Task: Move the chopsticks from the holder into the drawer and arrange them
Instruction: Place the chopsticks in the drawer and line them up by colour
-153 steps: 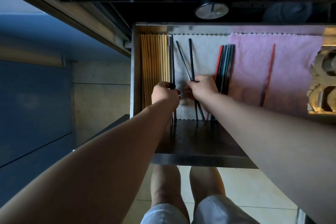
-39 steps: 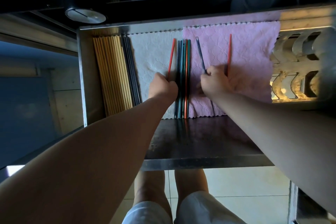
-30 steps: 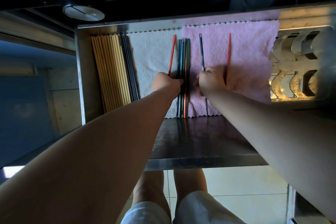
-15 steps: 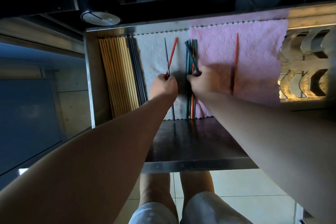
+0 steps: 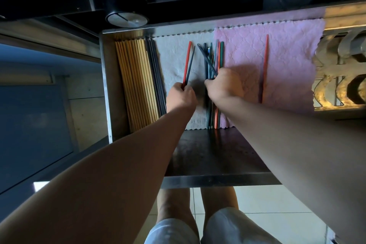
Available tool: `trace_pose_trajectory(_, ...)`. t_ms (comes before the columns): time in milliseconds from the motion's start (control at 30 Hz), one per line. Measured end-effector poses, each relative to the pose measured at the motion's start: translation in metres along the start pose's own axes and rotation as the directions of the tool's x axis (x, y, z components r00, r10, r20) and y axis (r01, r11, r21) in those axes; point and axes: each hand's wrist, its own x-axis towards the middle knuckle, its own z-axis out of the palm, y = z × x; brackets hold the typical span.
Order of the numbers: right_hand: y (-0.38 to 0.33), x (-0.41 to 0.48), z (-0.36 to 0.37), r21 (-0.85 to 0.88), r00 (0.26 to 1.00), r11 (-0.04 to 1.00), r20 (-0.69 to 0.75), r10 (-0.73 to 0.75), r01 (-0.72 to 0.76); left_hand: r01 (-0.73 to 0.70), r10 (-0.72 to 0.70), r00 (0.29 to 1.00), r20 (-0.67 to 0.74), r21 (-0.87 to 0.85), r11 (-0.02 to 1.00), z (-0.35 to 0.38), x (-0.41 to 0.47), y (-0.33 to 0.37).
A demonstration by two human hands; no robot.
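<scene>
The open steel drawer (image 5: 106,85) holds a white cloth (image 5: 172,59) and a pink cloth (image 5: 287,61). Wooden chopsticks (image 5: 134,83) lie packed at its left side, with black chopsticks (image 5: 156,77) beside them. My left hand (image 5: 181,98) is shut on a red chopstick (image 5: 187,61) and a dark chopstick (image 5: 191,63) over the white cloth. My right hand (image 5: 224,86) is shut on a dark blue chopstick (image 5: 206,58) that slants across a bundle of coloured chopsticks (image 5: 217,55). A lone red chopstick (image 5: 264,67) lies on the pink cloth.
A black cylinder with a round metal base (image 5: 125,19) hangs above the drawer's back left corner. An ornate cut-out metal piece (image 5: 342,77) fills the drawer's right end. The drawer's front lip (image 5: 217,181) is above my knees and the tiled floor.
My left hand has lifted the red and dark chopsticks together and shifted them slightly left. My right hand keeps the dark blue chopstick slanted over the coloured bundle. The view has moved a little.
</scene>
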Motion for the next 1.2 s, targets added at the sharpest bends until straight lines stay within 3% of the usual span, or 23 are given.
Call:
trace_pose_trajectory(233, 0.009, 0.001, -0.011, 0.26, 0.997, 0.962, 0.038, 0.073, -0.08, 0.019, -0.016, 0.999, 0.033, -0.1, 0.995, 0.004, 0.003, 0.004)
trace_pose_trajectory(333, 0.013, -0.003, -0.02, 0.292, 0.996, 0.953, 0.048, 0.074, -0.085, 0.041, -0.031, 0.997, 0.07, -0.149, 0.988, 0.011, 0.005, 0.0)
trace_pose_trajectory(467, 0.017, -0.007, -0.027, 0.273, 0.997, 0.959, 0.04, 0.072, -0.08, 0.009, -0.006, 1.0, 0.025, -0.1, 0.995, 0.017, 0.001, -0.001)
trace_pose_trajectory(567, 0.02, -0.008, -0.03, 0.276, 0.995, 0.957, 0.047, 0.083, -0.093, -0.107, 0.108, 0.994, -0.033, 0.039, 0.994, 0.019, -0.003, -0.003)
trace_pose_trajectory(733, 0.022, -0.006, -0.031, 0.277, 0.996, 0.958, 0.064, 0.065, -0.08, -0.144, 0.155, 0.986, -0.059, 0.166, 0.976, 0.025, -0.003, -0.001)
trace_pose_trajectory(967, 0.031, -0.001, -0.027, 0.366, 0.993, 0.924, 0.066, 0.097, -0.114, -0.223, 0.248, 0.951, -0.183, 0.147, 0.964, 0.025, -0.003, 0.01)
trace_pose_trajectory(1200, 0.04, 0.003, -0.028, 0.493, 0.99, 0.86, 0.109, 0.086, -0.129, -0.185, 0.193, 0.981, -0.012, 0.244, 0.952, 0.04, 0.003, 0.011)
